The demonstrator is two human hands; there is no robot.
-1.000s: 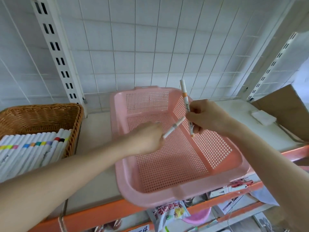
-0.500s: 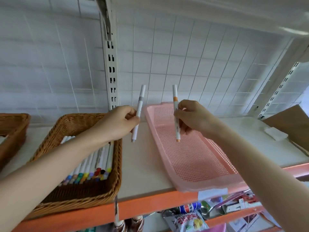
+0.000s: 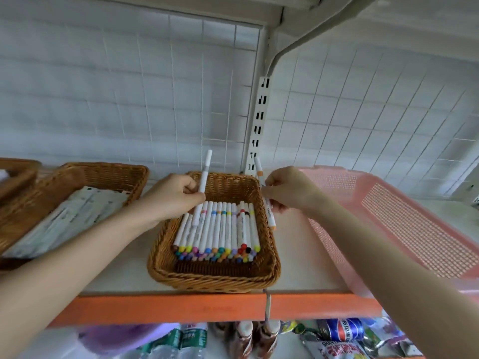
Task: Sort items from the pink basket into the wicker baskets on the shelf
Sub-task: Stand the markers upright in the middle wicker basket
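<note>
Now we grip a grey-banded marker (image 3: 203, 177) in our left hand (image 3: 173, 196) over the wicker basket (image 3: 212, 283), right hand (image 3: 287, 190) pinching an orange-banded marker (image 3: 270, 216) beside its right rim, bare shelf (image 3: 298, 255) strip before the pink basket (image 3: 414, 229), cut off rightward.

The left forearm (image 3: 77, 255) and right forearm (image 3: 375, 255) are bare and stretch from the lower corners toward the wicker basket (image 3: 212, 281). The left hand (image 3: 172, 196) is over the basket's far left corner, fingers curled round a white marker (image 3: 203, 182) held nearly upright. The right hand (image 3: 287, 190) is at the far right corner, just outside the rim. Its thumb and fingers pinch an orange-banded marker (image 3: 269, 213) that slants down beside the rim, possibly touching it.
</note>
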